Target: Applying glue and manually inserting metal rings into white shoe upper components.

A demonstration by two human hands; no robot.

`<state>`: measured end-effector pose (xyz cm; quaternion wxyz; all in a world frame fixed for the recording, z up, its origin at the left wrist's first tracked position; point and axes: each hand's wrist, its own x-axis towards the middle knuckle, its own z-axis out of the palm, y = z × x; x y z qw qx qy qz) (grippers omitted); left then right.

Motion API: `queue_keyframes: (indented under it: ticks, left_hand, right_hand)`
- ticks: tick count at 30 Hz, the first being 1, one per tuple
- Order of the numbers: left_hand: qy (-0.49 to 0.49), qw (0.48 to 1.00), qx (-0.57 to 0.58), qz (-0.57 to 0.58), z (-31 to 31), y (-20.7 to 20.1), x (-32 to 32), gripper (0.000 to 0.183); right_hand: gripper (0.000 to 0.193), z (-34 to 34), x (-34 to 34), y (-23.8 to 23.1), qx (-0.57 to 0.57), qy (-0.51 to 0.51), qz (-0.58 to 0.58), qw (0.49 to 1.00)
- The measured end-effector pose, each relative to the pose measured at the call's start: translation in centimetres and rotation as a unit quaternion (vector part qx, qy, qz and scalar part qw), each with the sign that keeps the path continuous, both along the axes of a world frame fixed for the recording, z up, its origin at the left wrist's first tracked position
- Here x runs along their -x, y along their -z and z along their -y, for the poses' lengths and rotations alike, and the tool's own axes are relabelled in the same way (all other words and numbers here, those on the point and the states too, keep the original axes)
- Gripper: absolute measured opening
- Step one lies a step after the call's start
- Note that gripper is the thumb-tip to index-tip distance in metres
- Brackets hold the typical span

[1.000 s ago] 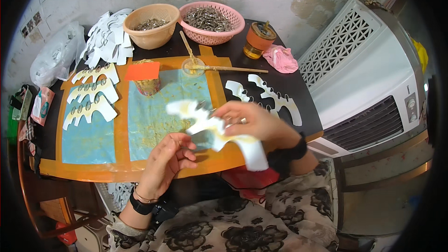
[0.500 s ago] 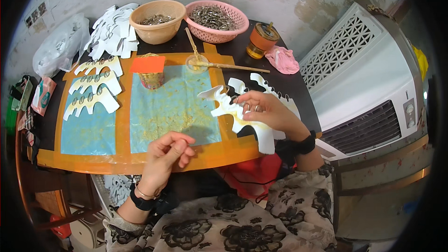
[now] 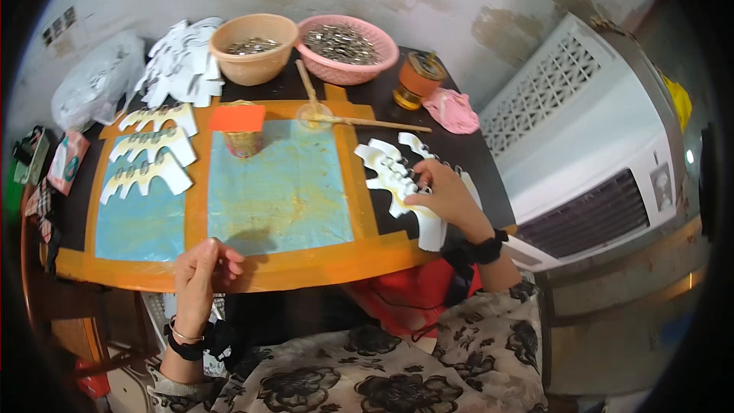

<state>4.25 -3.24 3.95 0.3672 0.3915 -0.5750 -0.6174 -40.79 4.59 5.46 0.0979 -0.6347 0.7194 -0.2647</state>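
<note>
My right hand [image 3: 449,197] pinches a white scalloped cut-out piece [image 3: 430,231] with metal rings along its notches and yellowish smears. It lies over similar white pieces at the table's right side; part of it is hidden by my fingers. My left hand [image 3: 205,268] hovers at the table's front edge with curled fingers and nothing visible in them. At the left, three more ringed white pieces [image 3: 176,177] lie in a row, one behind another. Between the hands is a blue sheet [image 3: 287,210], stained yellow and bordered by orange-brown tape.
Behind the sheet stand a cup [image 3: 243,144] with an orange-red card on top and a small clear dish [image 3: 313,116] with sticks. A beige basin [image 3: 252,69] and pink basket [image 3: 348,69] hold metal rings. A jar [image 3: 418,82], pink cloth [image 3: 451,111] and white cooler [image 3: 585,145] are rightward.
My right hand has lowered the white piece onto the pieces at the right. My left hand has moved left and down toward the table's front edge. The view has shifted slightly.
</note>
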Motion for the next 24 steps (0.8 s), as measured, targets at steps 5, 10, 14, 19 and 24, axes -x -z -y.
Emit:
queue_keyframes:
  ticks: [5,10,14,19,24]
  left_hand:
    - [0.041,0.997,-0.002,0.06,1.1,-1.8,-0.9,0.03]
    - [-0.036,0.958,0.199,0.205,8.1,-2.1,-6.4,0.029]
    - [-0.211,0.793,0.353,0.449,14.4,-1.5,-13.7,0.04]
    - [-0.167,0.825,0.204,0.499,17.9,-0.6,-17.4,0.038]
    - [-0.156,0.88,0.163,0.418,18.0,-0.5,-16.4,0.038]
  right_hand:
    - [0.06,-0.4,0.9,0.0,-0.047,-0.028,0.217,0.975]
    - [0.052,-1.1,2.8,-4.6,-0.048,0.037,0.205,0.977]
    - [0.042,-0.8,8.0,-2.7,-0.034,0.045,0.118,0.991]
    - [0.038,-0.9,6.5,-1.8,0.097,-0.022,-0.301,0.949]
    - [0.029,1.9,4.2,-3.6,0.031,-0.02,-0.164,0.986]
